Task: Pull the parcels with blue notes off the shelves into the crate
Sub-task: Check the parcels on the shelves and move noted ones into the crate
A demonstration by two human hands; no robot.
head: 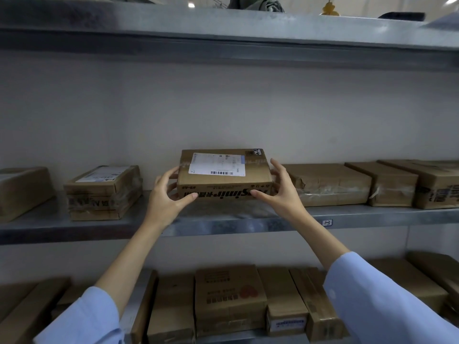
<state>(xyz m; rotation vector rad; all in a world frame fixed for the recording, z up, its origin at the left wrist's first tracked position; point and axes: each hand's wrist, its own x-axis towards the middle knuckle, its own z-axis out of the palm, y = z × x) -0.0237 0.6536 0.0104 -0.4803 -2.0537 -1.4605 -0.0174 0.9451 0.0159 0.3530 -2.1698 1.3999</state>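
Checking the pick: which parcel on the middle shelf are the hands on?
The centre box, white label on top: left hand and right hand grip its sides; no other is touched.

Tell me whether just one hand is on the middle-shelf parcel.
No, the left hand and right hand both grip the parcel at its ends.

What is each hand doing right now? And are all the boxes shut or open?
Left hand, gripping the middle parcel's left end.
Right hand, gripping its right end.
Middle parcel, closed, taped, held near the shelf front.
Left parcel, closed, lying flat on the shelf.
Right parcels, closed, side by side.
Lower boxes, closed, packed close together.
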